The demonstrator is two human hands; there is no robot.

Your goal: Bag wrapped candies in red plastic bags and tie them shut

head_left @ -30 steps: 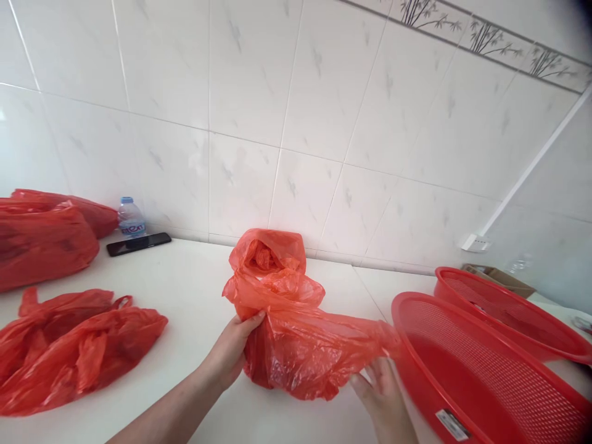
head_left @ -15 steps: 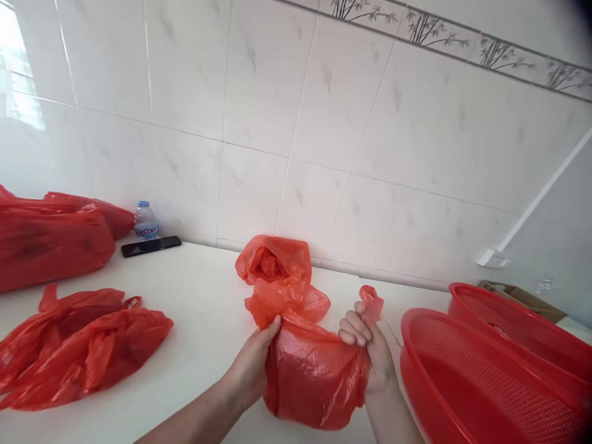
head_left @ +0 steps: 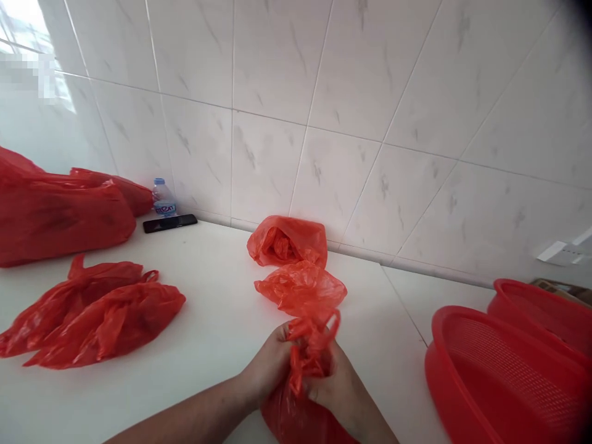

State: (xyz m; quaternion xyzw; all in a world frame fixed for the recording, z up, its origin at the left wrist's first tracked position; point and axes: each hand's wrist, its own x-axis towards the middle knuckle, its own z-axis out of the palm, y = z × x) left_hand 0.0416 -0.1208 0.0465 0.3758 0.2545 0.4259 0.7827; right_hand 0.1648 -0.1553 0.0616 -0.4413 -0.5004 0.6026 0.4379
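Observation:
A filled red plastic bag (head_left: 300,416) is near the bottom of the view, its top bunched between my two hands. My left hand (head_left: 271,364) is closed on the gathered neck from the left. From the right, my right hand (head_left: 340,382) grips the same crumpled plastic, its thumb lying across the front. Loose handle ends stick up between the hands. Just beyond them lies a flattened, crumpled red bag (head_left: 303,287), with a bunched red bag (head_left: 291,240) behind it against the wall. My fingertips are partly hidden by the plastic.
Several red bags lie to the left, including a tied pair (head_left: 102,314) and a large full bag (head_left: 65,216). A water bottle (head_left: 164,200) and a black phone (head_left: 169,223) are near the wall. Red plastic baskets (head_left: 490,376) stand at right on the white table (head_left: 217,271).
My hands have come together, gathering the filled bag's top, which was spread between them before. The bag sits lower in view. The camera has tilted down.

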